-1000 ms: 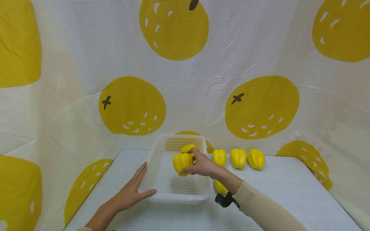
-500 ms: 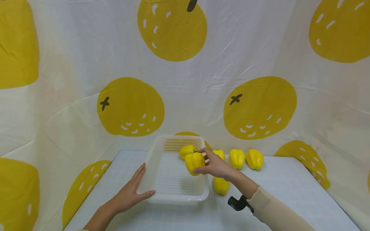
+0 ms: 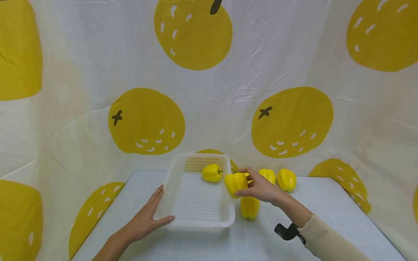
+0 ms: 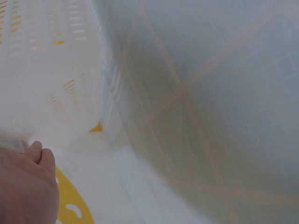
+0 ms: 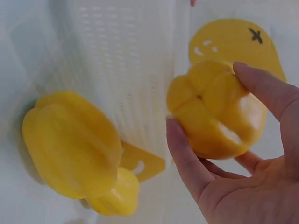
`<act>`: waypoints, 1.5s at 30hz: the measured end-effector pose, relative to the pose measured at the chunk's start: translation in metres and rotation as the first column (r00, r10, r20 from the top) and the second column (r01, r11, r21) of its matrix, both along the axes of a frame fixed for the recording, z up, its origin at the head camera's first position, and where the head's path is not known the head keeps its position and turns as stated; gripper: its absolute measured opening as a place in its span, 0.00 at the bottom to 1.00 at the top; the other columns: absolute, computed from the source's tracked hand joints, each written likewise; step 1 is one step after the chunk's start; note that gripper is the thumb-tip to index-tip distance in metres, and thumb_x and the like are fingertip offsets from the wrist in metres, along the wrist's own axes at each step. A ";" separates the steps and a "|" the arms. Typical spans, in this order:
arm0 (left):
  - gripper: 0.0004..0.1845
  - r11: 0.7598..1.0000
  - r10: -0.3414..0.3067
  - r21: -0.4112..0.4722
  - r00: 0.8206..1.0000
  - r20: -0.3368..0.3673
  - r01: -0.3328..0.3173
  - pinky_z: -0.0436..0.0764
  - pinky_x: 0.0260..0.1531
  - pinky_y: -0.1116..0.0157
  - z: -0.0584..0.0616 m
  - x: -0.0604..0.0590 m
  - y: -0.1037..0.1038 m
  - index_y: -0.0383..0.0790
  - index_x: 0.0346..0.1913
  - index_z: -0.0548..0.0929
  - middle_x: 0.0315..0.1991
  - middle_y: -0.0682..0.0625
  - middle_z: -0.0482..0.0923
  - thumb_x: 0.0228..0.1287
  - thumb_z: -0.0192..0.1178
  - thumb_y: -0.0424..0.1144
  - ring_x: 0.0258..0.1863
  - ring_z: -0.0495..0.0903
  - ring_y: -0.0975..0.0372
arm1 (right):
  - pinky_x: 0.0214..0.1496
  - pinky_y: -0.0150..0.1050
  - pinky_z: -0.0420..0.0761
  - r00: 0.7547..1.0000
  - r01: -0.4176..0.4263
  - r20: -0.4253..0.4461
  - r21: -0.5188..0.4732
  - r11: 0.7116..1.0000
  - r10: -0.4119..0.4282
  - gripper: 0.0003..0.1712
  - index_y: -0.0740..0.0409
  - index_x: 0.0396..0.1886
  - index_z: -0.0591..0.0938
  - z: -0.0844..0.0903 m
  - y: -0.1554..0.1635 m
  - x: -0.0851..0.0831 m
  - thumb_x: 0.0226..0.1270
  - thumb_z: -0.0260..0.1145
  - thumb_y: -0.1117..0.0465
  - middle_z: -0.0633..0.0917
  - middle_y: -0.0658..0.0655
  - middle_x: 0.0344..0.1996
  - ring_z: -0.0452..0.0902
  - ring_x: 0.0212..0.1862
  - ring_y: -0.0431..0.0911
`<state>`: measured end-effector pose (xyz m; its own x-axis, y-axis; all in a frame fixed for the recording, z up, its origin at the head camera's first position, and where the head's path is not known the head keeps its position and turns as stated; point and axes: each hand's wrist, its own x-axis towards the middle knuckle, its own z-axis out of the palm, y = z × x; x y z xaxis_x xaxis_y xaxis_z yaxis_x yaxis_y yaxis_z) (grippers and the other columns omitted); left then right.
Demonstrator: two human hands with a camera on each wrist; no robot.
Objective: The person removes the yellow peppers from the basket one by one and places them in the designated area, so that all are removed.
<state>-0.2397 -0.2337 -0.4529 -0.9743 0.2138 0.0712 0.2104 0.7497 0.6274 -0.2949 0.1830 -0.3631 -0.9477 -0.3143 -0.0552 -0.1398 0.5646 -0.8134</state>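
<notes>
My right hand (image 3: pixel 265 187) grips a yellow bell pepper (image 3: pixel 236 185) over the right rim of a white plastic basket (image 3: pixel 196 224). In the right wrist view, thumb and fingers surround this pepper (image 5: pixel 217 112), whose lobed end faces the camera. Another yellow bell pepper (image 3: pixel 211 173) lies inside the basket at the back right. My left hand (image 3: pixel 143 221) rests against the basket's left front corner, fingers straight along the wall and thumb over the front rim. Just below the held pepper, one more yellow bell pepper (image 3: pixel 249 208) sits on the table beside the basket.
Two more peppers stand behind my right hand: one partly covered pepper (image 3: pixel 267 175) and a fully visible pepper (image 3: pixel 286 180). Another, largely hidden, shows behind the held one. A light blue checked cloth covers the table (image 3: pixel 209 246). A fruit-printed curtain (image 3: pixel 222 108) hangs behind.
My right hand has carried the gripped pepper rightward, from above the basket's middle to its right rim. The left hand has stayed against the basket.
</notes>
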 end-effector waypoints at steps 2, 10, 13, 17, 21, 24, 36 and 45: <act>0.61 1.000 -0.003 -0.002 1.000 -0.005 0.003 0.54 0.72 0.33 -0.001 0.000 -0.001 0.44 0.84 0.43 0.84 0.48 0.36 0.61 0.65 0.69 0.81 0.46 0.44 | 0.58 0.53 0.82 1.000 0.011 0.002 0.003 1.000 -0.011 0.48 0.48 0.70 0.68 -0.002 0.007 0.000 0.53 0.82 0.46 0.77 0.57 0.61 0.77 0.56 0.53; 0.61 1.000 -0.012 0.001 1.000 -0.019 0.012 0.54 0.72 0.34 -0.002 0.001 0.000 0.43 0.84 0.43 0.84 0.48 0.37 0.61 0.65 0.68 0.81 0.46 0.45 | 0.60 0.56 0.82 0.999 0.033 0.028 -0.021 0.999 -0.032 0.48 0.50 0.72 0.65 -0.010 0.036 0.002 0.56 0.80 0.47 0.75 0.61 0.65 0.80 0.58 0.54; 0.61 1.000 -0.013 -0.001 1.000 -0.023 0.013 0.54 0.72 0.34 -0.001 0.001 0.001 0.42 0.84 0.43 0.84 0.47 0.37 0.60 0.65 0.69 0.81 0.46 0.44 | 0.59 0.55 0.82 0.998 0.046 0.045 -0.035 0.998 -0.045 0.50 0.51 0.74 0.64 -0.012 0.045 0.002 0.57 0.80 0.48 0.74 0.62 0.67 0.80 0.59 0.55; 0.62 1.000 -0.014 -0.008 1.000 -0.023 0.014 0.54 0.72 0.34 0.001 0.003 0.001 0.41 0.83 0.43 0.84 0.47 0.37 0.60 0.64 0.70 0.81 0.46 0.44 | 0.57 0.52 0.84 0.996 0.070 0.062 -0.051 0.996 -0.066 0.52 0.54 0.76 0.61 -0.015 0.056 0.003 0.58 0.80 0.49 0.73 0.67 0.67 0.81 0.57 0.54; 0.62 1.000 -0.009 -0.011 1.000 -0.018 0.009 0.54 0.72 0.33 0.003 0.003 0.000 0.42 0.84 0.43 0.84 0.47 0.37 0.60 0.64 0.70 0.81 0.46 0.44 | 0.55 0.49 0.85 0.994 0.083 0.073 -0.082 0.993 -0.077 0.53 0.57 0.77 0.59 -0.018 0.065 0.002 0.59 0.79 0.51 0.72 0.70 0.67 0.82 0.55 0.54; 0.63 1.000 -0.010 -0.005 1.000 -0.009 0.010 0.54 0.72 0.33 0.003 0.003 0.000 0.42 0.84 0.42 0.84 0.47 0.37 0.59 0.64 0.71 0.81 0.46 0.44 | 0.55 0.49 0.85 0.994 0.088 0.078 -0.085 0.992 -0.082 0.53 0.59 0.78 0.58 -0.020 0.072 0.002 0.61 0.78 0.51 0.71 0.71 0.68 0.82 0.55 0.53; 0.63 1.000 -0.013 -0.013 1.000 -0.013 0.013 0.54 0.72 0.34 0.004 0.002 0.001 0.41 0.84 0.43 0.84 0.47 0.37 0.59 0.64 0.71 0.81 0.45 0.45 | 0.57 0.52 0.84 0.989 0.099 0.116 -0.070 0.993 -0.091 0.56 0.64 0.78 0.53 -0.037 0.102 -0.002 0.63 0.77 0.51 0.66 0.78 0.70 0.82 0.54 0.54; 0.63 1.000 -0.011 -0.022 1.000 -0.023 0.010 0.55 0.72 0.35 0.003 0.002 0.001 0.40 0.83 0.43 0.84 0.46 0.38 0.60 0.64 0.71 0.81 0.46 0.45 | 0.53 0.48 0.86 0.980 0.133 0.153 -0.035 0.991 -0.126 0.58 0.66 0.78 0.54 -0.061 0.114 -0.005 0.61 0.78 0.50 0.69 0.77 0.67 0.83 0.50 0.51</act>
